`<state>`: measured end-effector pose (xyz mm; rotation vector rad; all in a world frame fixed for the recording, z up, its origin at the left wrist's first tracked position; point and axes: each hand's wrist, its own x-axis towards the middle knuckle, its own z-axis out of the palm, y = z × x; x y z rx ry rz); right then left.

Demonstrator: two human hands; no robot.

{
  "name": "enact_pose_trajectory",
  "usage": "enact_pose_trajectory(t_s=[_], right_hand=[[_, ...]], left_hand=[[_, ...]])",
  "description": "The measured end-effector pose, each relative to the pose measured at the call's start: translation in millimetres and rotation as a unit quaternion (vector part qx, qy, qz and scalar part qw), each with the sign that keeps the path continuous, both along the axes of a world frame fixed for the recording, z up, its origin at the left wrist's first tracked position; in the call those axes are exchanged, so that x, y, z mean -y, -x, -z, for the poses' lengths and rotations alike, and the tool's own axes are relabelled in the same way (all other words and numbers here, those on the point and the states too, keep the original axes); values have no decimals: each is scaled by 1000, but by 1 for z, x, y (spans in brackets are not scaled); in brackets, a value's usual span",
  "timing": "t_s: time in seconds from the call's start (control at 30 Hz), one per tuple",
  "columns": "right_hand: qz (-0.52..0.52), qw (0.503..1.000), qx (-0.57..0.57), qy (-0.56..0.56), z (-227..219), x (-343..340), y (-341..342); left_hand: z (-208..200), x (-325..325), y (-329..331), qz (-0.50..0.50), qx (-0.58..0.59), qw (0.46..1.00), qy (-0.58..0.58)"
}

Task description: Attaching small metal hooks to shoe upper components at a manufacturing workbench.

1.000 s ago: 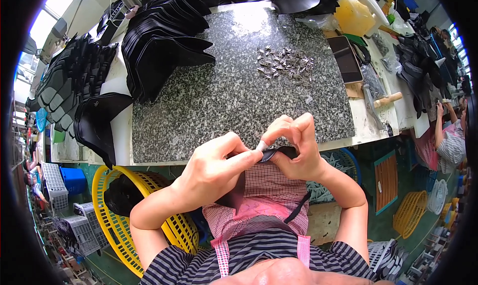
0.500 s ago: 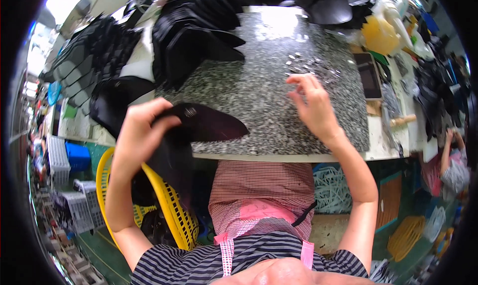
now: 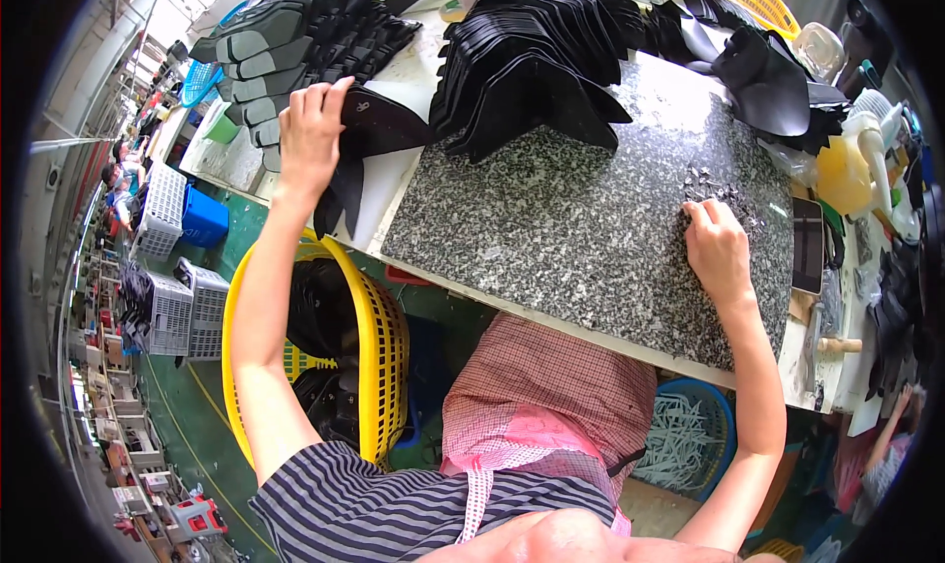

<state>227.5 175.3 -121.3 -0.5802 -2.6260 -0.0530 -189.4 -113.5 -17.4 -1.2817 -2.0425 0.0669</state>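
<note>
My left hand (image 3: 313, 135) pinches a black shoe upper (image 3: 384, 122) by its edge, beyond the yellow basket. The piece is folded, with a small pale mark near my fingers, and it hangs over the white tabletop left of the granite slab. On the right of the slab, my right hand (image 3: 718, 246) is closed, with its fingertips down beside a scatter of small shiny dark bits (image 3: 717, 184). Whether one of these bits is between the fingertips is hidden. A large stack of black shoe uppers (image 3: 536, 71) stands between my hands, at the slab's far left.
Rows of black pieces with grey ends (image 3: 261, 76) lie far left. A yellow basket (image 3: 379, 351) holding black pieces stands below the table. The granite slab (image 3: 551, 238) fills the middle. A yellow bottle (image 3: 842, 174) and a dark-screened device (image 3: 807, 243) are at the right.
My view has swung left. My left hand has carried the black shoe upper from the slab's near left edge away to the left. My right hand has lowered to the small bits, fingers now closed.
</note>
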Motion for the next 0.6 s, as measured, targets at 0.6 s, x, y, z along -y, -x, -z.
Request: enact_pose_trajectory(t_s=[0.6], right_hand=[[-103, 853, -310, 407, -48, 94, -33]], left_hand=[[61, -108, -266, 338, 867, 365, -7]])
